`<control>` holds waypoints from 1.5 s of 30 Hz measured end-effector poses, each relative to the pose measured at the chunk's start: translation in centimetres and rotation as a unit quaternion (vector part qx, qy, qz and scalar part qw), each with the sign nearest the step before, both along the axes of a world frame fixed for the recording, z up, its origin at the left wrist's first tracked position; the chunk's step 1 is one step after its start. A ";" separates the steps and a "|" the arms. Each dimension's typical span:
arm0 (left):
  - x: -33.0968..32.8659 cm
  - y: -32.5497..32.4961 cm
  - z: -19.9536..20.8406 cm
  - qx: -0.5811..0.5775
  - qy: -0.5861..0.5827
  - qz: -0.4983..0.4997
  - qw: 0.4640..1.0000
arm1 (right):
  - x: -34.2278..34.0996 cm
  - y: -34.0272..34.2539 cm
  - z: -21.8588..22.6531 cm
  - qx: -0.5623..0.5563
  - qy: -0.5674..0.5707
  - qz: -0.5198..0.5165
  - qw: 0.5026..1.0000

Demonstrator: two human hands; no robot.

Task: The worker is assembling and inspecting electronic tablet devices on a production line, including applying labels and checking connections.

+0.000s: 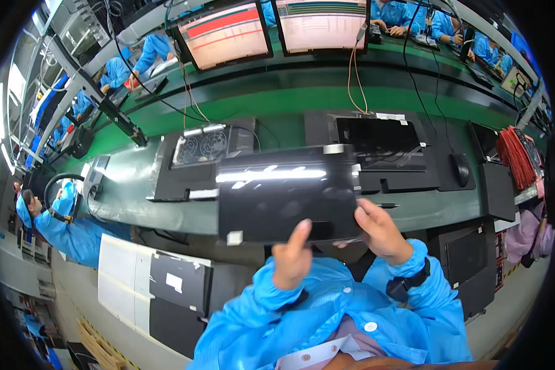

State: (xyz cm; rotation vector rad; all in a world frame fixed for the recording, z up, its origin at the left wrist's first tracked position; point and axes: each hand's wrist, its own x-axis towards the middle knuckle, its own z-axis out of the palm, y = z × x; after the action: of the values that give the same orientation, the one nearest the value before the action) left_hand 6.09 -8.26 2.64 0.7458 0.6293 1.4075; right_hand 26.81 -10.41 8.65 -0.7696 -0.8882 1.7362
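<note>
A glossy black flat panel point(277, 203) is held up over the near edge of the bench, reflecting a bright strip of light. Small pale tabs stick to its top edge and lower left corner. My right hand point(381, 233) grips its lower right corner, with fingertips partly hidden behind the edge. At the lower edge, my left hand point(291, 258) has one digit laid on the panel's face, and the other fingers are curled and slightly blurred. Behind the panel, a second black panel point(382, 139) rests on a dark pad, and a fixture with two round fan shapes point(202, 148) sits to the left.
Two lit monitors point(225, 37) stand beyond the green bench point(277, 98). A black mouse point(459, 169) and a pen point(387, 206) lie on the right. Red bags point(515, 157) are stacked at far right. Dark boards point(176, 283) fill a rack at lower left. Cables hang down; co-workers in blue sit around.
</note>
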 end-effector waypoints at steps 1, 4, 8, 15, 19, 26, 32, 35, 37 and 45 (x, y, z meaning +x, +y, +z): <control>-2.1 0.5 1.0 -0.032 -0.140 -0.018 0.989 | -0.8 1.9 -1.4 0.055 -0.182 -0.054 0.980; -8.5 0.8 0.8 -0.040 -0.080 0.080 0.993 | -4.6 7.8 -0.6 0.308 -0.460 -0.174 0.814; -14.3 0.9 -1.0 -0.039 -0.101 0.121 0.987 | -9.0 14.9 -3.5 0.346 -0.562 -0.214 0.720; -19.2 -0.5 -2.1 -0.025 -0.100 0.179 0.978 | -12.1 18.4 -6.7 0.378 -0.656 -0.231 0.611; -20.2 -0.7 -2.7 -0.048 -0.092 0.176 0.979 | -11.8 18.4 -6.3 0.378 -0.662 -0.235 0.603; -20.5 0.6 -2.4 -0.054 -0.140 0.169 0.974 | -12.0 19.7 -5.9 0.491 -0.647 -0.228 0.538; -20.7 2.6 -1.3 -0.043 -0.188 0.106 0.976 | -12.5 22.2 -6.8 0.510 -0.722 -0.076 0.460; -20.7 3.9 -0.7 -0.055 -0.245 0.098 0.963 | -11.8 22.3 -4.1 0.554 -0.704 -0.032 0.444; -21.0 4.3 -0.8 -0.053 -0.251 0.097 0.962 | -11.8 21.3 -1.8 0.547 -0.674 -0.014 0.496; -20.3 4.9 -1.4 -0.049 -0.257 0.098 0.960 | -16.0 14.5 2.4 0.504 -0.445 -0.099 0.734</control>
State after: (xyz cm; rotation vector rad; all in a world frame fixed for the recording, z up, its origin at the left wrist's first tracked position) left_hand -14.18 -3.38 1.27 0.2207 0.3637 1.6573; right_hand 10.83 4.05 11.03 -0.8398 -2.0453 0.3740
